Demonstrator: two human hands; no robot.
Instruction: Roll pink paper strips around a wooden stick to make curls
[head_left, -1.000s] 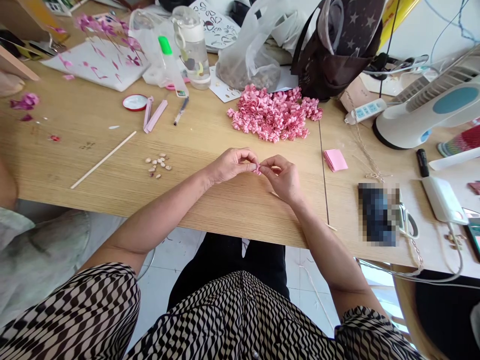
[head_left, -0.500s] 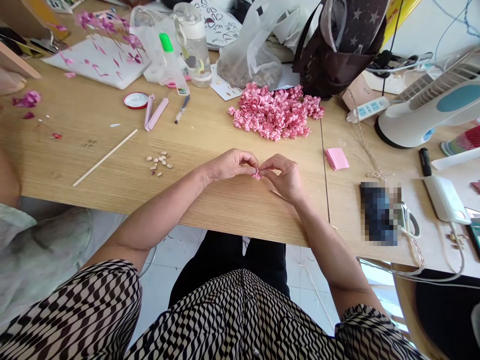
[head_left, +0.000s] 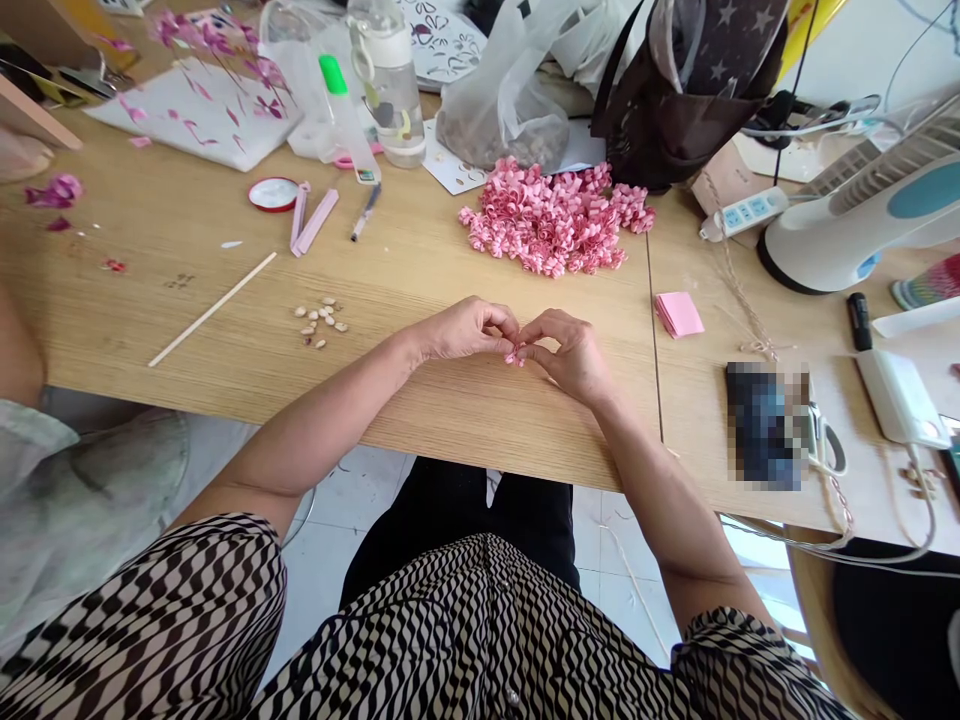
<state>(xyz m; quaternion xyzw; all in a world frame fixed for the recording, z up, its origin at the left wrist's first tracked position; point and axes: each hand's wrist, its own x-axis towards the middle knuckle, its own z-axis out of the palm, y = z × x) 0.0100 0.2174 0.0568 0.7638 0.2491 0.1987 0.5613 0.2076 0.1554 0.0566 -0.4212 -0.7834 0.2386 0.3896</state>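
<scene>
Between my two hands is a small pink paper flower [head_left: 514, 356], partly hidden by the fingertips. My left hand [head_left: 474, 330] pinches it from the left, thumb and forefinger together. From the right, my right hand [head_left: 564, 350] has its thumb and forefinger closed on the same flower. Both hands are just above the wooden table [head_left: 442, 420], near its front edge. Beyond them lies a heap of curled pink paper flowers [head_left: 555, 220]. To the right, a small stack of pink paper squares [head_left: 679, 314] rests by the table seam.
Left of my arms lie several pale seeds or shells [head_left: 321, 320] and a thin stick [head_left: 214, 308]. Farther back are a pen [head_left: 366, 212], a water bottle [head_left: 390, 95] and a plastic bag [head_left: 502, 110]. A white appliance [head_left: 825, 220] stands right. Another person's arm [head_left: 15, 340] is far left.
The view has shifted slightly. Both hands stay together at the same spot, with small finger movements, and a little more of the pink flower shows beneath the fingertips.
</scene>
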